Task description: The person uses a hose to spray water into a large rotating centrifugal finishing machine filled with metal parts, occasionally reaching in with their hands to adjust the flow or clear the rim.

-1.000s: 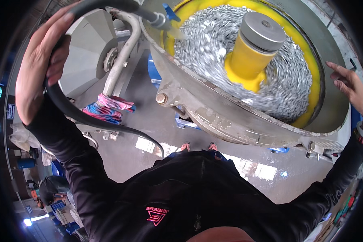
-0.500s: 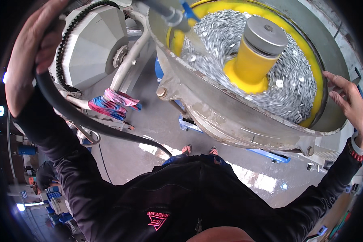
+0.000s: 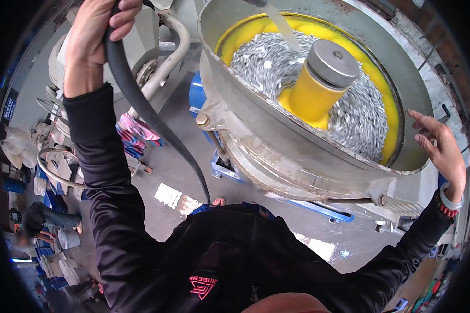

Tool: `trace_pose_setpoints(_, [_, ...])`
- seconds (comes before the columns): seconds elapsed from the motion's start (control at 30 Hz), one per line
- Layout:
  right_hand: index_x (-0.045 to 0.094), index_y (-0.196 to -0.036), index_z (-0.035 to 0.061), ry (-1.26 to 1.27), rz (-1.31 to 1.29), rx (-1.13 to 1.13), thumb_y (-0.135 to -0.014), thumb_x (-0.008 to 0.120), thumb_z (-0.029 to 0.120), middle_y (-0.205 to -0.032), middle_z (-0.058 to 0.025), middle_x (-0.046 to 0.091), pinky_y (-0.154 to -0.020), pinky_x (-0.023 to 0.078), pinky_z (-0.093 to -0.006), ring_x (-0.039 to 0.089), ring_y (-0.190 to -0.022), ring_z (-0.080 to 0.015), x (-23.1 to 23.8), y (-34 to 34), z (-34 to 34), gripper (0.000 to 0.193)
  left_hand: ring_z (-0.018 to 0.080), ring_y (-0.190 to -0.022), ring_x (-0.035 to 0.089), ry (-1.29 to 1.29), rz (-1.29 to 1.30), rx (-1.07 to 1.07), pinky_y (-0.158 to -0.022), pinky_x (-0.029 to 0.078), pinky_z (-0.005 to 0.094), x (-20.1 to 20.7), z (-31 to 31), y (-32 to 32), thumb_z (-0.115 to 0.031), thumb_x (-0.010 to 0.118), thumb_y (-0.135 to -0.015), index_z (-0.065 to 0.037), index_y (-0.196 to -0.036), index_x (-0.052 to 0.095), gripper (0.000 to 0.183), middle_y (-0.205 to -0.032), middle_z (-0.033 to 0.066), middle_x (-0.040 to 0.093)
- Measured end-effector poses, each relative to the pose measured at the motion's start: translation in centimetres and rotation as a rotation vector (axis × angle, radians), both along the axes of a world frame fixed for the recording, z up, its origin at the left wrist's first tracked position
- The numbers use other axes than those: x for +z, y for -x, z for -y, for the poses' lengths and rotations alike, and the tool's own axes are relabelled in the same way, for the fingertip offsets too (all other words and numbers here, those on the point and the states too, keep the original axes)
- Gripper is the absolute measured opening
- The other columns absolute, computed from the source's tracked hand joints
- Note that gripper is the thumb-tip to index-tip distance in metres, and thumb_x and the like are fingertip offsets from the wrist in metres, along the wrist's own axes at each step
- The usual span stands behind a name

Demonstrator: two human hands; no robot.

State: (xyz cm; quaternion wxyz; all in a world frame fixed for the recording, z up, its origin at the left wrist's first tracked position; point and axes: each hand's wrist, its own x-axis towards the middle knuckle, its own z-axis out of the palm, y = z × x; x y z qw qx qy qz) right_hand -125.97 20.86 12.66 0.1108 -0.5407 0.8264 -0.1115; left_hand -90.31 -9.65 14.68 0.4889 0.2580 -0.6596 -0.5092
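My left hand point(image 3: 102, 36), raised at the upper left, is closed around a thick black hose point(image 3: 141, 99) that hangs down toward my feet. At the top, a dark nozzle end point(image 3: 256, 2) points into a large round metal bowl point(image 3: 266, 122), and a stream of water point(image 3: 283, 28) falls from it. Inside, many small silvery pieces point(image 3: 269, 62), blurred by motion, surround a yellow post point(image 3: 310, 96) with a metal cap point(image 3: 333, 62). A yellow lining point(image 3: 389, 99) rings them. At the bowl's right edge, my right hand point(image 3: 438, 143) has its fingers apart and holds nothing; contact is unclear.
A bent metal pipe frame point(image 3: 178, 39) with a pink and blue cloth point(image 3: 140, 130) stands left of the bowl. A blue barrel point(image 3: 196, 93) is behind it. A blue base point(image 3: 324, 211) lies under the bowl. Another person point(image 3: 49, 219) bends near grey buckets point(image 3: 69, 239) at far left.
My left hand has shifted right with the hose. The view has turned, showing more of the left side. The nozzle end is higher in view, with the water stream clearer.
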Motion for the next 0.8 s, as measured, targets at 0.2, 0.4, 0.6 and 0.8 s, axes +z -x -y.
trace_pose_setpoints(0.2, [0.056,-0.125,0.0036,0.006,-0.063,0.027,-0.079,0.063,0.000,-0.099,-0.0141,0.063,-0.075,0.047,-0.0308,0.057,-0.084,-0.0223,0.2,-1.3,-1.4,0.047,0.0006,-0.039,0.032,-0.038,-0.091,-0.103,-0.033,0.024,0.0159,-3.1,1.4,0.3,-0.010,0.058,-0.090,-0.008,-0.085,0.050,0.009,-0.057,-0.0068,0.038])
trace_pose_setpoints(0.4, [0.054,-0.126,0.0021,0.088,-0.125,0.036,-0.084,0.060,0.004,-0.094,-0.0116,0.062,-0.077,0.046,-0.0304,0.057,-0.087,-0.0179,-0.2,-0.1,-3.6,0.043,-0.0006,-0.041,0.029,-0.045,-0.112,-0.268,-0.031,0.024,0.0152,-5.0,4.0,0.7,-0.013,0.055,-0.094,0.008,-0.118,0.051,0.033,-0.062,-0.0060,0.034])
trace_pose_setpoints(0.6, [0.054,-0.128,0.0021,0.083,-0.094,-0.071,-0.087,0.060,0.009,-0.092,-0.0098,0.062,-0.076,0.047,-0.0295,0.058,-0.088,-0.0171,0.6,-0.4,-6.5,0.041,0.0007,-0.040,0.031,-0.049,-0.187,-0.570,-0.030,0.027,0.0145,-3.6,2.3,4.1,-0.014,0.051,-0.095,0.009,-0.115,0.049,0.031,-0.064,-0.0031,0.036])
trace_pose_setpoints(0.8, [0.055,-0.128,0.0049,-0.010,-0.120,-0.179,-0.087,0.060,0.010,-0.095,-0.0136,0.064,-0.075,0.048,-0.0321,0.059,-0.088,-0.0207,0.5,-2.3,-8.5,0.042,0.0006,-0.035,0.028,-0.260,-0.160,-0.534,-0.029,0.023,0.0160,-2.2,-5.0,10.0,-0.013,0.055,-0.093,-0.002,-0.097,0.050,0.013,-0.054,-0.0063,0.035])
